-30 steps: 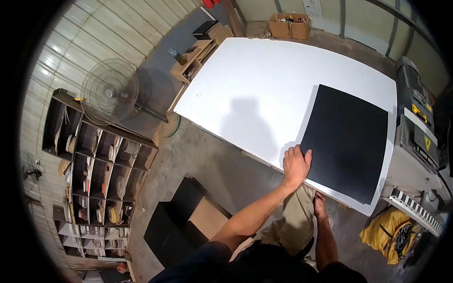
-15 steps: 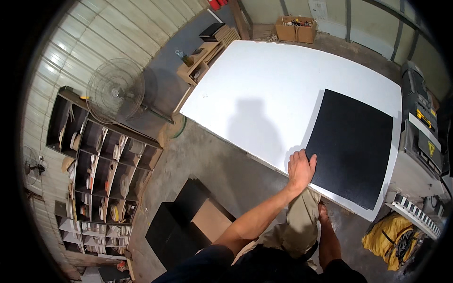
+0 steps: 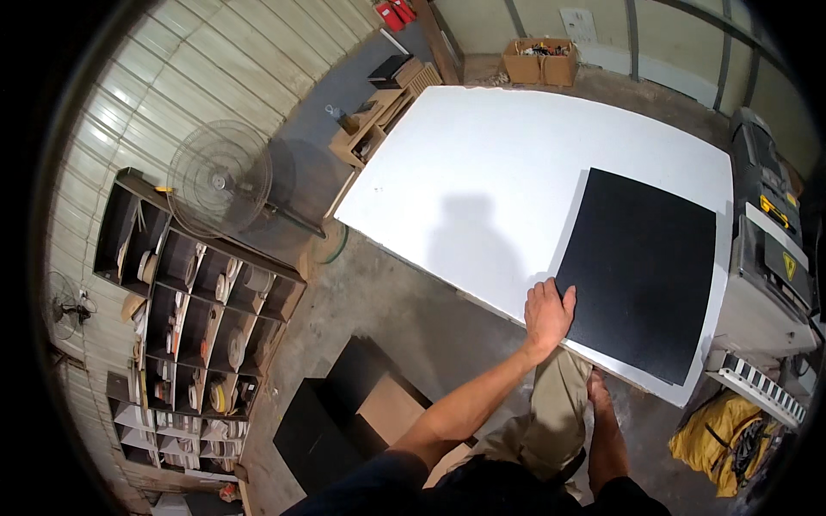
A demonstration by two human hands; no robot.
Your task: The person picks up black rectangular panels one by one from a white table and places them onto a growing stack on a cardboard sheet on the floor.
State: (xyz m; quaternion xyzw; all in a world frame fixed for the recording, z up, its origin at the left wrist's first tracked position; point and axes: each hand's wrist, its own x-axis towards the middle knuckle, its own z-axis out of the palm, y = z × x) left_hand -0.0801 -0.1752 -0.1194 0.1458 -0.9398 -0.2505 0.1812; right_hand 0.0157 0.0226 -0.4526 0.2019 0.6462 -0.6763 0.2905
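Observation:
A flat black rectangular panel [image 3: 641, 275] lies on the right part of a large white tabletop [image 3: 482, 142]. My left hand [image 3: 549, 318] rests palm down at the near edge of the table, beside the panel's near left corner. Its fingers are stretched out over the white surface, and the thumb is against the panel's left edge. Lower down, by my knee, my right hand [image 3: 597, 385] is just under the table's near edge. Its fingers are mostly hidden there, so I cannot see whether it holds anything.
Black boxy pieces [image 3: 331, 413] stand on the floor at the lower left. Shelving [image 3: 194, 335] with rolls of strip and a wire fan [image 3: 219, 181] are on the left. A grey machine [image 3: 770, 258] borders the table's right end. Yellow cloth [image 3: 718, 439] lies below it.
My viewpoint has shifted slightly, so the surroundings sit a little lower. My right hand has moved up slightly toward the table's edge. My left hand and the panel stay together as before.

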